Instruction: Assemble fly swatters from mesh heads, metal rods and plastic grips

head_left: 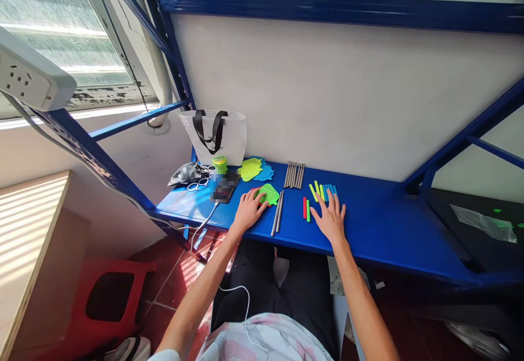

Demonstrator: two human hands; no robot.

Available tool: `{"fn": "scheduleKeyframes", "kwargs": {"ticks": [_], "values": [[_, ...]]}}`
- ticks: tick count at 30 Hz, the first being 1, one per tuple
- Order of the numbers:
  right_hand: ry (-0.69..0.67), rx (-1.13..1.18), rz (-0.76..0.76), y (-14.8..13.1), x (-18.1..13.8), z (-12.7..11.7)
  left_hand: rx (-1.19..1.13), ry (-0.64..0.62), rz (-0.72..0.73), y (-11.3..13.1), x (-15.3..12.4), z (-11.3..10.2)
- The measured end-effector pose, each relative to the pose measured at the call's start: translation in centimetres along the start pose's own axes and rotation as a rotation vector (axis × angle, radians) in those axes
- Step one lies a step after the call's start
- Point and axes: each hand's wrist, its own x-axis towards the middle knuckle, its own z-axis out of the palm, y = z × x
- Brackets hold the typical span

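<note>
My left hand [248, 212] lies on the blue desk with its fingers stretched onto a green mesh piece [269, 194], which looks like a fly swatter head; a bit of red shows beneath it. My right hand [331, 220] is spread over the near ends of a row of yellow sticks [314, 193] and blue sticks [326, 193]; whether it touches them I cannot tell. Just left of it lie a red stick [304, 208] and a green stick [308, 211]. Two metal rods [277, 213] rest between my hands. Behind them, several shorter metal rods [293, 175] form a row.
Yellow [249, 169] and blue mesh pieces [265, 173] lie at the back. To the left are a phone [231, 186] with a white cable, scissors [198, 184], a green-lidded container [220, 163] and a white bag [233, 137]. Blue frame bars surround the desk [376, 219].
</note>
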Motion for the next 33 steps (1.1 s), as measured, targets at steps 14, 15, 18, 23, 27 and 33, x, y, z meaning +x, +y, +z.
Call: {"fn": "scheduleKeyframes", "kwargs": {"ticks": [14,15,18,23,27,33], "values": [[-0.446,-0.114,0.069,2.1,9.4,2.3,0.001,-0.006,-0.006,0.1,0.0,0.0],[-0.440,-0.111,0.093,1.7,10.2,2.7,0.004,-0.007,-0.008,0.1,0.0,0.0],[-0.420,-0.093,0.186,0.3,12.2,4.0,0.009,-0.013,-0.012,0.1,0.0,-0.1],[-0.287,-0.016,0.197,-0.3,12.6,4.9,0.008,-0.021,-0.017,0.2,0.0,-0.1],[-0.144,0.130,0.163,0.4,9.7,4.5,0.002,-0.022,-0.019,0.3,0.0,-0.1],[-0.131,0.254,0.085,-0.3,2.8,1.8,-0.016,-0.015,-0.019,0.4,0.1,-0.2]]}}
